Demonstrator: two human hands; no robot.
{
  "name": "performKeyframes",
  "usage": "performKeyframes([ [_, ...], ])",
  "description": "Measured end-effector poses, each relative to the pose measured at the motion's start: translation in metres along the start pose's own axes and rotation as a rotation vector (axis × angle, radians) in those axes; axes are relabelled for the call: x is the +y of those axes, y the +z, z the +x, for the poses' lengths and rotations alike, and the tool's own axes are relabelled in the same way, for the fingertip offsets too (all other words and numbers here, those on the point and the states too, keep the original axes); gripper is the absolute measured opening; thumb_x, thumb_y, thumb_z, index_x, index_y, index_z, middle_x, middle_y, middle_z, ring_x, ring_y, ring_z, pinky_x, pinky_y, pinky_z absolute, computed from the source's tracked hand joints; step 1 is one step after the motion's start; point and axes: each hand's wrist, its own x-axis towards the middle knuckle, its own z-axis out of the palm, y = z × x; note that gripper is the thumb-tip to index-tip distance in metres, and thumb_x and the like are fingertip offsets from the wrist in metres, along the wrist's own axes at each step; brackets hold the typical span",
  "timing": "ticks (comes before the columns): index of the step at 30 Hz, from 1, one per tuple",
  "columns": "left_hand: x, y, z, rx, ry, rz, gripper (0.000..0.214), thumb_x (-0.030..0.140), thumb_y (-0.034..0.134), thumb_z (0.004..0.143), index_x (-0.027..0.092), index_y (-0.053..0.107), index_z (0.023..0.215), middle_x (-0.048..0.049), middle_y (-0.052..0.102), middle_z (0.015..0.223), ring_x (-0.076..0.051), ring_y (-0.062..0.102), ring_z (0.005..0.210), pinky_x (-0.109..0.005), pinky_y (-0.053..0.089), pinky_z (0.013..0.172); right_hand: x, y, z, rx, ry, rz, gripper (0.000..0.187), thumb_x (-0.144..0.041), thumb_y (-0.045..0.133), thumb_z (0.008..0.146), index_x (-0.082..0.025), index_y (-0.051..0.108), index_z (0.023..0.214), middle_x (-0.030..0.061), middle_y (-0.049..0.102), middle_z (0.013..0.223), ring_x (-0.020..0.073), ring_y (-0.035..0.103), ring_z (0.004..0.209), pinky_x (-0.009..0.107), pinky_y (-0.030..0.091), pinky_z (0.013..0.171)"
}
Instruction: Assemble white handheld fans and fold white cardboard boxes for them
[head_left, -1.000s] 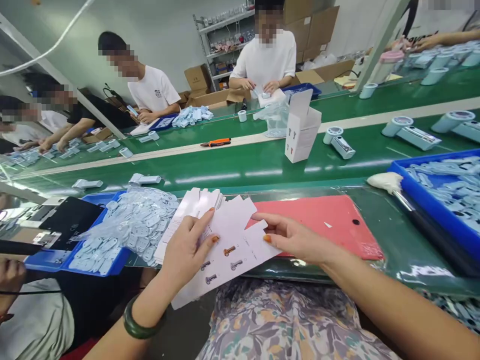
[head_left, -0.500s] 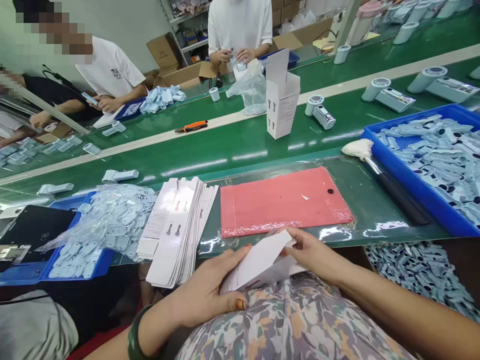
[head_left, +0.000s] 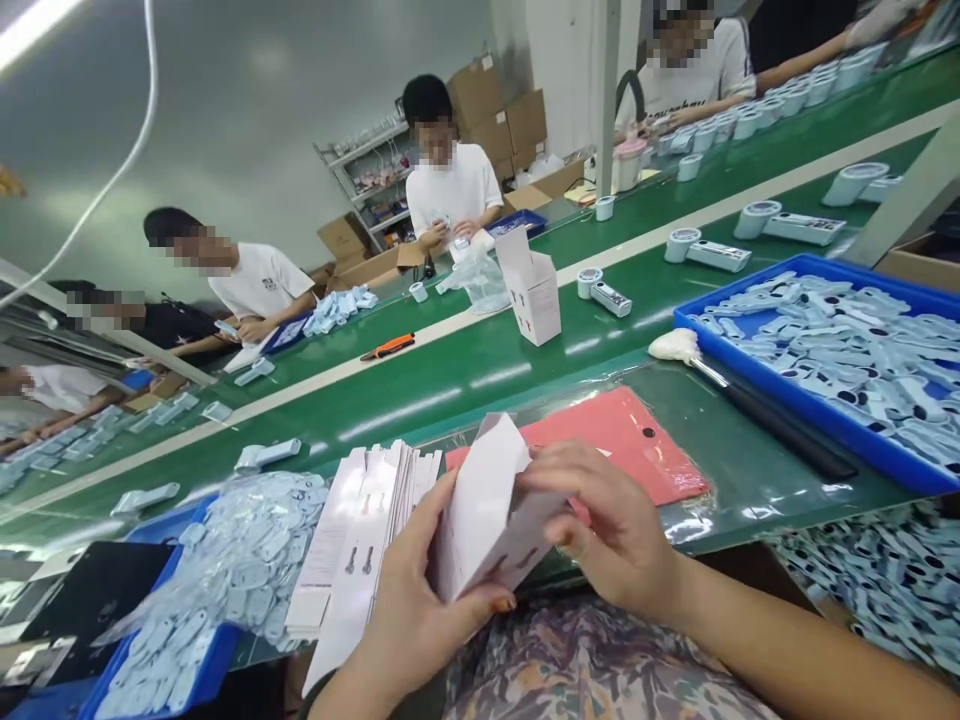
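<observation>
Landmark: one red sheet (head_left: 630, 425), flat on the work surface, round black spot toward its right end. All places below we give from it.

Item, one white carton (head_left: 480, 510), partly folded into shape, printed on one face: tilted, held at the near left side of the red sheet and hiding part of it.

Item, our left hand (head_left: 420, 600), near the same side: fingers spread around the carton's left wall, thumb along its underside, carton gripped between.

Item, our right hand (head_left: 622, 530), over the near part of the red sheet: fingers bent and half parted at the carton's right edge; whether they pinch it we cannot tell.

Left of the red sheet we list a stack of flat printed cartons (head_left: 356, 540); farther left, a clear bag of pale blue parts (head_left: 247, 550).

Beyond the red sheet: one upright carton (head_left: 536, 295), top flaps raised; one pale blue device (head_left: 604, 292) just beside it; to the far left, orange-handled pliers (head_left: 390, 346).

Right of the red sheet: one black-handled tool (head_left: 780, 425) with a white head, then a blue tray (head_left: 739, 360) heaped with pale blue pieces.
</observation>
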Motion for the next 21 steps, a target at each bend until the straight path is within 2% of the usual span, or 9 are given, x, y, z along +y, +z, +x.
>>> performKeyframes([
  [2,0.004,0.002,0.002,0.074,0.093,0.146,0.085,0.056,0.079,0.083,0.034,0.042,0.156,-0.0118,0.062,0.148,-0.037,0.065,0.128,-0.051,0.058,0.102,0.001,0.003,0.004,0.063,0.129,0.154,0.022,-0.042,0.054,0.106,-0.028,0.069,0.114,0.0052,0.071,0.097,0.0206,0.067,0.091,0.034,0.056,0.08],
  [4,0.007,0.007,0.007,0.126,0.183,0.255,0.088,0.051,0.08,0.084,0.03,0.037,0.159,-0.0138,0.063,0.146,-0.035,0.066,0.126,-0.048,0.06,0.1,0.005,0.004,0.01,0.124,0.219,0.29,0.027,-0.04,0.052,0.107,-0.034,0.064,0.13,0.0029,0.068,0.097,0.0177,0.065,0.085,0.03,0.057,0.076],
  [6,0.008,0.011,0.017,0.183,0.289,0.331,0.092,0.05,0.081,0.083,0.026,0.036,0.16,-0.0157,0.065,0.14,-0.034,0.069,0.121,-0.044,0.062,0.095,0.01,0.001,0.019,0.16,0.274,0.347,0.046,-0.04,0.052,0.107,-0.04,0.045,0.153,0.0027,0.065,0.103,0.0166,0.065,0.085,0.03,0.058,0.077],
  [8,0.007,0.015,0.028,0.223,0.388,0.379,0.093,0.047,0.082,0.083,0.024,0.036,0.16,-0.0164,0.067,0.135,-0.032,0.07,0.116,-0.041,0.062,0.09,0.017,-0.004,0.029,0.14,0.296,0.31,0.058,-0.045,0.06,0.103,-0.041,0.04,0.157,0.0053,0.063,0.117,0.0183,0.065,0.096,0.033,0.059,0.084],
  [10,0.005,0.017,0.037,0.226,0.455,0.369,0.09,0.042,0.082,0.084,0.025,0.036,0.16,-0.0153,0.067,0.132,-0.03,0.07,0.112,-0.04,0.062,0.088,0.021,-0.01,0.034,0.112,0.293,0.226,0.048,-0.049,0.069,0.096,-0.038,0.059,0.142,0.0078,0.057,0.136,0.0228,0.062,0.116,0.038,0.057,0.096],
  [12,0.002,0.019,0.044,0.215,0.505,0.31,0.085,0.038,0.078,0.088,0.028,0.034,0.161,-0.0135,0.066,0.13,-0.029,0.068,0.111,-0.039,0.061,0.088,0.023,-0.013,0.035,0.119,0.261,0.191,0.029,-0.051,0.072,0.094,-0.032,0.073,0.115,0.0078,0.06,0.138,0.025,0.06,0.124,0.04,0.054,0.102],
  [14,-0.001,0.021,0.048,0.21,0.557,0.258,0.082,0.034,0.073,0.092,0.031,0.031,0.163,-0.0128,0.063,0.129,-0.027,0.067,0.111,-0.038,0.06,0.086,0.02,-0.012,0.033,0.163,0.232,0.208,0.023,-0.05,0.067,0.098,-0.028,0.074,0.101,0.0073,0.068,0.125,0.0238,0.064,0.117,0.04,0.054,0.1],
  [18,-0.001,0.027,0.056,0.175,0.651,0.262,0.089,0.02,0.069,0.091,0.036,0.022,0.165,-0.0145,0.055,0.135,-0.026,0.062,0.113,-0.039,0.059,0.084,0.009,0.0,0.033,0.174,0.241,0.109,0.014,-0.035,0.064,0.1,-0.026,0.074,0.095,0.0064,0.074,0.115,0.022,0.067,0.108,0.04,0.055,0.096],
  [21,0.004,0.026,0.07,0.184,0.713,0.243,0.085,0.014,0.071,0.087,0.035,0.033,0.16,-0.0145,0.053,0.134,-0.026,0.061,0.112,-0.039,0.058,0.084,0.0,0.005,0.045,0.105,0.22,0.008,0.004,-0.023,0.07,0.091,-0.024,0.073,0.092,0.0066,0.074,0.11,0.0234,0.066,0.108,0.042,0.055,0.097],
])
